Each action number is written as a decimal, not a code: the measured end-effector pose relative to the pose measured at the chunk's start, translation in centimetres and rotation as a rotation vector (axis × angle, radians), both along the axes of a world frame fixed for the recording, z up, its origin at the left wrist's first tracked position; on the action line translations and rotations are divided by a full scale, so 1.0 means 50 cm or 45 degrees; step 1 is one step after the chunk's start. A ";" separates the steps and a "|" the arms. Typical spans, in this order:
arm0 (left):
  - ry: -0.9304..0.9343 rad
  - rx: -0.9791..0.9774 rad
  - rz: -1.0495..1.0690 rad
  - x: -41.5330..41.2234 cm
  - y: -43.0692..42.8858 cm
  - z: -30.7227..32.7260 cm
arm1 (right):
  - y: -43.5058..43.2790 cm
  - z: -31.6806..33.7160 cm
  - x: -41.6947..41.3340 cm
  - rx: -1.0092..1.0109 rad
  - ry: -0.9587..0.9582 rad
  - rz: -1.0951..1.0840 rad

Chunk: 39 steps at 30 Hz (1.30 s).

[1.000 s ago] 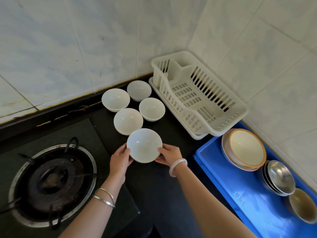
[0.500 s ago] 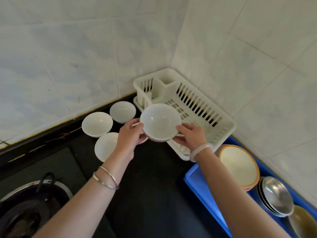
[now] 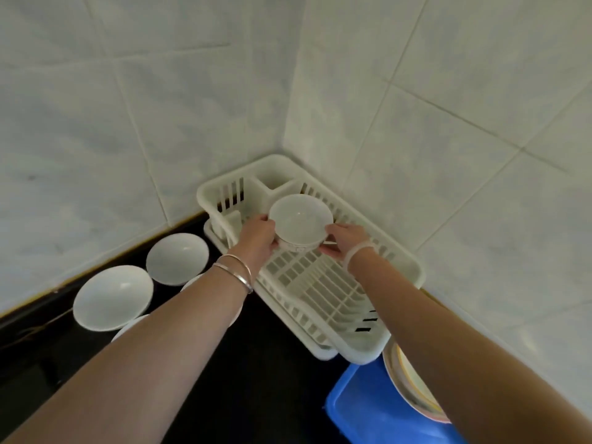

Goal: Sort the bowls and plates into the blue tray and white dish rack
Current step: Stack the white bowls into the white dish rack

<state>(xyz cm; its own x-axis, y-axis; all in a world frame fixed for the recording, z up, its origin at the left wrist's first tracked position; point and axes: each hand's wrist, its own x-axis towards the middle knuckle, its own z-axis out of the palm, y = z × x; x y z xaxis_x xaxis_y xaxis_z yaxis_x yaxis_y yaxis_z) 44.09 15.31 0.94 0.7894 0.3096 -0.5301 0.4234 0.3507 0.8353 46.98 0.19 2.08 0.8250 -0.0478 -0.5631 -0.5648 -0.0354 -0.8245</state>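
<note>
1. Over the far end of the white dish rack [image 3: 397, 267], at about 12 o'clock from me, I have a white bowl [image 3: 300, 219] held upright between both hands, its opening facing up.
2. My left hand [image 3: 258, 240] grips the bowl's 9 o'clock side; its fingers are curled against the bowl's wall below the rim, mostly hidden behind the hand.
3. My right hand [image 3: 344, 240] takes the 3 o'clock side, thumb near the rim and the other fingers tucked under the base, pinching the bowl from there.
4. So the bowl sits squarely between the two sets of fingers, touching both, above the rack's slotted floor and just in front of the divided compartment at the back. I cannot tell whether its base touches the rack.
5. At 9 to 10 o'clock on the dark surface [image 3: 272, 363] lie more white bowls: one near the rack [image 3: 177, 258], one further left [image 3: 113, 297], and two others partly hidden under my left forearm.
6. At 4 o'clock the blue tray [image 3: 368, 411] shows at the bottom edge, just beside the rack's near corner, with an orange-rimmed bowl [image 3: 407, 389] in it, partly covered by my right forearm.
7. Two thin bangles [image 3: 235, 272] ring my left wrist, and a pale one [image 3: 358, 253] my right.
</note>
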 end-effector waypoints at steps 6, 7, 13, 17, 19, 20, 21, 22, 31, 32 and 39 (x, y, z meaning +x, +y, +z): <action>0.089 0.114 -0.068 0.072 0.003 -0.063 | 0.009 -0.055 0.055 -0.016 0.075 -0.004; 0.093 0.132 -0.067 0.079 0.004 -0.069 | 0.011 -0.063 0.061 -0.017 0.079 -0.005; 0.081 0.131 -0.039 0.097 0.010 -0.093 | 0.020 -0.101 0.085 -0.067 0.066 0.004; 0.067 0.146 -0.023 0.104 0.014 -0.104 | 0.023 -0.119 0.097 -0.057 0.038 -0.001; 0.060 0.141 -0.018 0.108 0.013 -0.106 | 0.022 -0.123 0.100 -0.055 0.016 0.010; 0.060 0.131 -0.013 0.108 0.012 -0.105 | 0.021 -0.124 0.100 -0.052 0.006 0.018; 0.058 0.120 -0.007 0.109 0.012 -0.106 | 0.021 -0.124 0.099 -0.048 -0.002 0.022; 0.056 0.110 -0.002 0.110 0.013 -0.106 | 0.020 -0.124 0.099 -0.038 -0.007 0.026; 0.024 0.130 -0.008 0.106 0.013 -0.115 | 0.025 -0.116 0.080 0.012 -0.023 -0.020; 0.021 0.135 -0.012 0.104 0.012 -0.115 | 0.026 -0.115 0.075 -0.029 -0.040 -0.017; -0.028 0.378 -0.072 0.079 0.010 -0.100 | 0.033 -0.089 0.032 -0.414 -0.202 0.116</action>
